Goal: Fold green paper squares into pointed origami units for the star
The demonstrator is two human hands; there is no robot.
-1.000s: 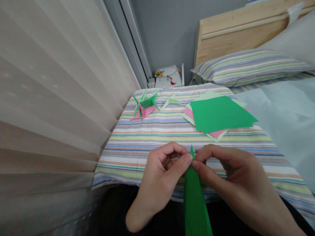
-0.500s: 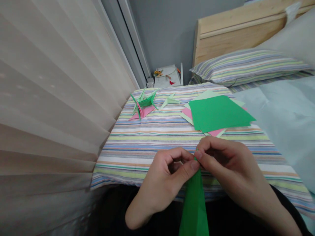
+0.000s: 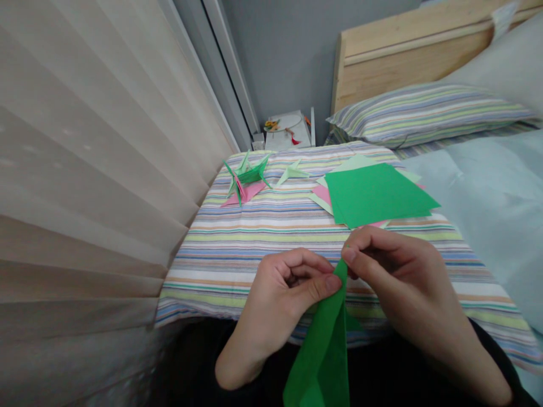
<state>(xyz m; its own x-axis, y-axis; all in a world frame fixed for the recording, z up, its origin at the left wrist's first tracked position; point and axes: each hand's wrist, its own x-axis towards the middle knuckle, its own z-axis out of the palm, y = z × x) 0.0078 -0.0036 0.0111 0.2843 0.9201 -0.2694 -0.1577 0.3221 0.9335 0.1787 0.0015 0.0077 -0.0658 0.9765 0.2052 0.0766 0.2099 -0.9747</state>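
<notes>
A folded green sheet of origami paper (image 3: 328,345) hangs from my fingers at the near edge of the striped cloth, its narrow tip up and its wider part reaching the bottom of the view. My left hand (image 3: 291,299) pinches it just below the tip, between thumb and fingers. At the top, my right hand (image 3: 394,271) is closed with thumb and forefinger pressed together on the tip; its other fingers are curled. Beyond the right hand lies a stack of green, pale green and pink paper sheets (image 3: 377,192).
Folded paper pieces in green and pink (image 3: 250,181) stand at the far left of the striped cloth (image 3: 237,243), beside a pale green folded piece (image 3: 293,172). A pleated curtain (image 3: 97,169) borders the left. Behind are a small white table (image 3: 299,133) and a striped pillow (image 3: 428,113).
The green paper has turned and opened out somewhat, its lower part swinging left. My right hand has moved slightly up and right, away from the left thumb.
</notes>
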